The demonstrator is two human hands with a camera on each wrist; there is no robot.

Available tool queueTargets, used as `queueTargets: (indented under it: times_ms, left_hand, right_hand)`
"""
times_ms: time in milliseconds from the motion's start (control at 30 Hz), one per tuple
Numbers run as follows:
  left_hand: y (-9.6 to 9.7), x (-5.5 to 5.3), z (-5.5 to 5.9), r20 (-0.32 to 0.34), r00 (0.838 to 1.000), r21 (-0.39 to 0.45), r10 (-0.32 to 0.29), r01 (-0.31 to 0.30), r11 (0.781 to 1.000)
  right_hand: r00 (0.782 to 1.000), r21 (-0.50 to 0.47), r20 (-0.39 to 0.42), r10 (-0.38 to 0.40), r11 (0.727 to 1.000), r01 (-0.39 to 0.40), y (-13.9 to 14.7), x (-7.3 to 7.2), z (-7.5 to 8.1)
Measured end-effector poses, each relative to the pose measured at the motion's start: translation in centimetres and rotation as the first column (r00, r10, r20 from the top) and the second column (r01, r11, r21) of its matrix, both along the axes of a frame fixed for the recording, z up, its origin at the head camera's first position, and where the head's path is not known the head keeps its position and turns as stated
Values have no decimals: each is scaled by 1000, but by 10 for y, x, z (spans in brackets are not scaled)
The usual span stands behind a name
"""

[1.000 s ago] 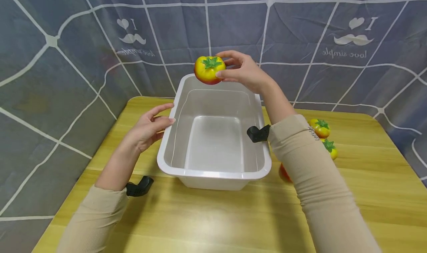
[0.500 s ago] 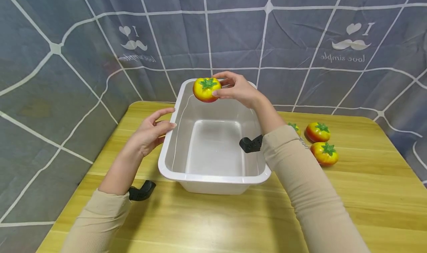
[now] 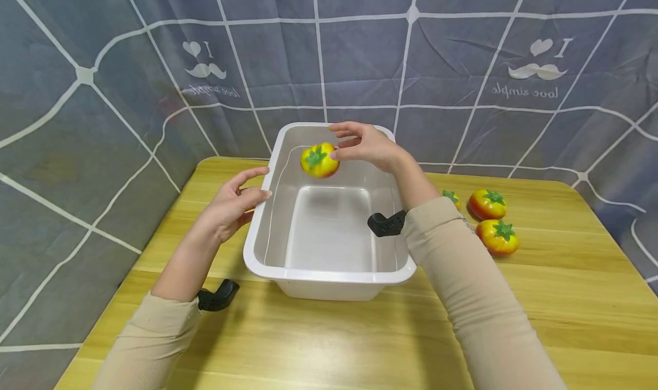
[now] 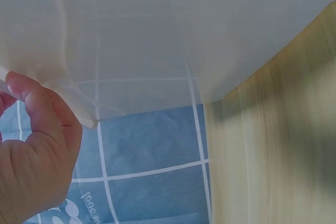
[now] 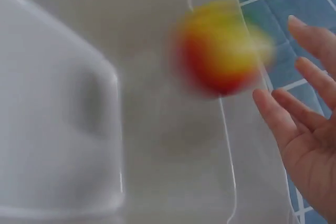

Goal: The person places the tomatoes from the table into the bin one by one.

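In the head view a yellow-and-red tomato (image 3: pixel 320 160) with a green star-shaped top is in mid-air inside the far end of a white plastic basin (image 3: pixel 329 277). Just to its right is my right hand (image 3: pixel 367 145), fingers spread. The right wrist view shows the blurred tomato (image 5: pixel 220 51) apart from the fingertips (image 5: pixel 261 98), with a dark shadow on the basin floor. At the basin's left side, my left hand (image 3: pixel 228 204) pinches the rim between thumb and fingers; the left wrist view shows the thumb (image 4: pixel 39 103) at that rim.
Three more tomatoes lie on the wooden table (image 3: pixel 565 298) right of the basin: one (image 3: pixel 487 204) at the back, another (image 3: pixel 497 238) nearer, and a third (image 3: pixel 452 198) partly behind my right forearm. A grey-blue curtain (image 3: pixel 360 53) with white lines hangs behind the table.
My right hand has come down over the basin's far end, its fingers have opened, and the tomato has dropped out of them, tilting. The left hand stays on the rim.
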State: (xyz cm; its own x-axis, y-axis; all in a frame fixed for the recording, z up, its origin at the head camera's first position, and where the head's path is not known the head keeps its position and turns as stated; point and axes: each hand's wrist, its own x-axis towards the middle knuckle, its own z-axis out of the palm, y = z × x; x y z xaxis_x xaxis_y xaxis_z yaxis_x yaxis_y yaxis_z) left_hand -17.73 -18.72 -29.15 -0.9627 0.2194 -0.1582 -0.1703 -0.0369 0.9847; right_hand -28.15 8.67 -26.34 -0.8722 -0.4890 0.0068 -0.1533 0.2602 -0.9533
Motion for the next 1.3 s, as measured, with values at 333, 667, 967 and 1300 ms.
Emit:
queueTargets:
  times_ms: [333, 667, 967, 1300]
  left_hand:
    - [0, 0, -2, 7, 1000, 52, -14, 14, 999]
    - [1, -1, -4, 25, 1000, 69, -5, 3, 998]
    - [1, -3, -2, 38, 999, 88, 4, -7, 996]
    - [2, -2, -2, 58, 998, 100, 10, -15, 995]
  right_hand:
    - [999, -113, -32, -7, 994, 3, 7, 11, 16]
    - [992, -213, -109, -55, 976, 31, 43, 24, 40]
    - [980, -220, -147, -132, 971, 98, 97, 40, 45]
    - [965, -76, -179, -193, 980, 182, 164, 73, 30]
